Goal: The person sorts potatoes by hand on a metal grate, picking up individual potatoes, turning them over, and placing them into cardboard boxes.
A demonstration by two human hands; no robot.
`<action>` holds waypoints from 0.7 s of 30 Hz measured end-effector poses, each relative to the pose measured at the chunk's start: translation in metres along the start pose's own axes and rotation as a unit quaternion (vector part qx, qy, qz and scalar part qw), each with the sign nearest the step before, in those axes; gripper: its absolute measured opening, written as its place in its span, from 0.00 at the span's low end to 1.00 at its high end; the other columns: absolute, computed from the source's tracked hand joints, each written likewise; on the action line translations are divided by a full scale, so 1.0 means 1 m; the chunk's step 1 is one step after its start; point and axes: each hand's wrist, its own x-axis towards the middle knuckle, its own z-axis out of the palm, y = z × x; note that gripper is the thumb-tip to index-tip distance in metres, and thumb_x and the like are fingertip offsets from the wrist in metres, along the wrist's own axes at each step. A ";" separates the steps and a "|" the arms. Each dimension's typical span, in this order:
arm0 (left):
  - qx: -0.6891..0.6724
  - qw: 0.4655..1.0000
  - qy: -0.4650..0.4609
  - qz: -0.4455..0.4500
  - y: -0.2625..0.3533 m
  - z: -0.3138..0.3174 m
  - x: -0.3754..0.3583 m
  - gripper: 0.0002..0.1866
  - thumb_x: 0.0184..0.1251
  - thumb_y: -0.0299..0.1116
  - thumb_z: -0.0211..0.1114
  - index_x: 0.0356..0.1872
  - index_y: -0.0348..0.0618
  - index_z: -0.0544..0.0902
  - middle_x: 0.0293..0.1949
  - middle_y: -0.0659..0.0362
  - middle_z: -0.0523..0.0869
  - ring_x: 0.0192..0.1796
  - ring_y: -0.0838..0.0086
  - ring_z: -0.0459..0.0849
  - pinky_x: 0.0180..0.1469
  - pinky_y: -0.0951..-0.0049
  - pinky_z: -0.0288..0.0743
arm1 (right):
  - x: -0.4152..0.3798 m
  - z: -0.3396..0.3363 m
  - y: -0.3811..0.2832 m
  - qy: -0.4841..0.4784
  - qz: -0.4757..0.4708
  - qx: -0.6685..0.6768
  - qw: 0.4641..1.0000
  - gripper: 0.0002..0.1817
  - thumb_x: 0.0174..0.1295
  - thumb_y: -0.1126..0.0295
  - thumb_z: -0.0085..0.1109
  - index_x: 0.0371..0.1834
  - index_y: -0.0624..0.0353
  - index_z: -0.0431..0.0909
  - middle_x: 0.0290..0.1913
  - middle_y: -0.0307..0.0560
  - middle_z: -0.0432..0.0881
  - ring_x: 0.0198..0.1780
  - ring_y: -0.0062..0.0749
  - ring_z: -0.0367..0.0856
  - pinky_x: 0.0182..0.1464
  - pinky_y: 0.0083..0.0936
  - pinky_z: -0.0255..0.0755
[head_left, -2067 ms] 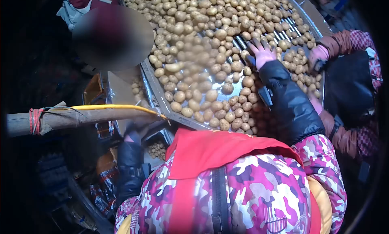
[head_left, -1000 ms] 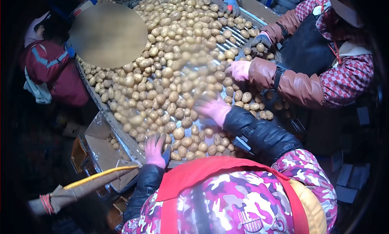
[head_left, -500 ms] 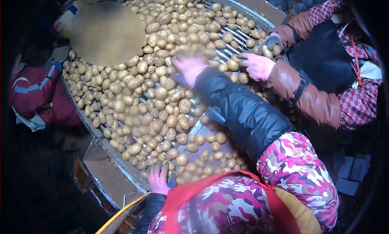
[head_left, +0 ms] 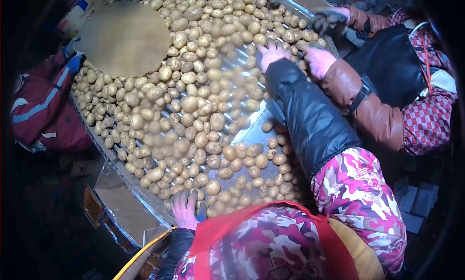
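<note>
Many potatoes [head_left: 189, 104] lie spread over a metal roller table with bare rollers showing in places. My right hand [head_left: 272, 56], in a pink and dark glove, reaches out to the upper right part of the pile. Its fingers are spread over potatoes, and nothing is seen held in it. Near the front left edge my left hand [head_left: 186, 210], gloved the same way, rests with spread fingers against the closest potatoes. A smooth metal plate [head_left: 252, 130] shows between the potatoes in front of me.
A co-worker's gloved hand [head_left: 317, 61] is close to the right of mine; the other is at the table's right edge. Another person in a maroon jacket [head_left: 48, 105] stands at the left. An open cardboard box [head_left: 121, 205] sits outside the left rim.
My right hand has moved away from me and to the right. Potatoes have shifted around it. The co-worker's farther hand has moved up, and the person at left has reached up toward the table.
</note>
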 end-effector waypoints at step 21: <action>-0.033 0.998 0.043 0.037 -0.003 0.005 -0.003 0.35 0.63 0.43 0.74 0.72 0.48 0.78 0.68 0.47 0.77 0.72 0.45 0.73 0.75 0.40 0.64 | -0.160 -0.083 -0.081 -0.246 -0.191 0.393 0.865 0.29 0.74 0.46 0.60 0.64 0.59 0.81 0.59 0.65 0.85 0.61 0.57 0.86 0.64 0.44 0.78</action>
